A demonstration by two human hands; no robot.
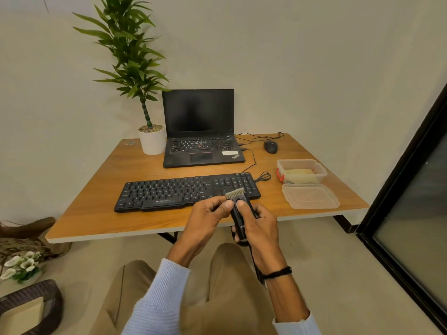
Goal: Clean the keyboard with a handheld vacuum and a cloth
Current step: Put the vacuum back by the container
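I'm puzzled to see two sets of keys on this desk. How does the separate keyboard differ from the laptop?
The keyboard lies flat near the front edge of the table; the laptop sits farther back with its dark screen raised. The keyboard is wider than the laptop, with a number block at its right end. The laptop has a touchpad and a red dot among its keys; the keyboard shows neither. Both are black and rest on that wooden table.

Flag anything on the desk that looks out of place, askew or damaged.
Nothing spilled or broken. The plastic container is open, its lid lying beside it near the table's front edge. A scuffed patch marks the far left corner.
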